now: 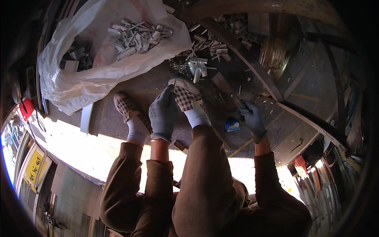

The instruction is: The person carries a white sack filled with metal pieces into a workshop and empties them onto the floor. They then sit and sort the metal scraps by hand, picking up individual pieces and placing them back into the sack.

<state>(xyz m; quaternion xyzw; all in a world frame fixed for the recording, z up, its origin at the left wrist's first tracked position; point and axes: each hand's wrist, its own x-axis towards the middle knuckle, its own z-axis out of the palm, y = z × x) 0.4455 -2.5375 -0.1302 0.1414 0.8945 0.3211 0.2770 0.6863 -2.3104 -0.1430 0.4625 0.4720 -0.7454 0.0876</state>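
My left hand, in a grey glove, is closed on a thin dark strip that sticks up past the toe of my checked slipper. The strip's exact kind is unclear. Also gloved in grey, my right hand is closed around the handle end of a tool with a flat brownish head. Shadow hides most of that handle. A blue and white roundish object, like a tape measure, lies on the ground just left of my right hand. Short silvery metal offcuts lie beyond my slipper.
A large white plastic sack, opened wide, holds many metal offcuts at the far left. Rusty metal bars slant across the far right. Long stock stands at lower right. A red object is at the left edge.
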